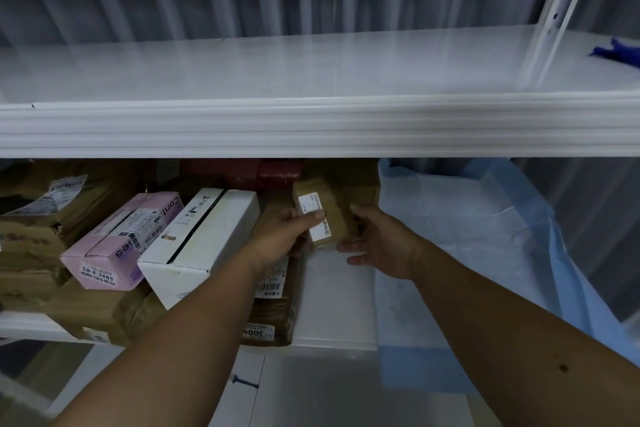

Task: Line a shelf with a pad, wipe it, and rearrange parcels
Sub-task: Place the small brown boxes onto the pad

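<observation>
1. While both hands clamp the small brown parcel [329, 215] from either side, it sits lifted just above the lower shelf [332, 295]: left hand [287, 236] fingers closed on its labelled face, right hand [377, 243] fingers closed round its far side. Grip looks pinchy, not cupped.
2. Slip risk: taped cardboard is smooth, and the left fingers [313, 217] press on the glossy label. Any loosening drops it onto the flat parcel [273, 305] directly below the fingers.
3. Knock risk: the white box [201, 243] leans just left of the left fingers, propped on the pink box [121, 239]. A wrist bump could slide both off the shelf's front edge.
4. Pad risk: the blue pad [467, 253] lies right of the right fingers, rumpled and hanging over the front lip. Sliding the parcel on instead of setting it down would probably bunch it further.
5. Head clearance: the upper shelf [311, 128] hangs close above the fingers; lifting high clips it.
</observation>
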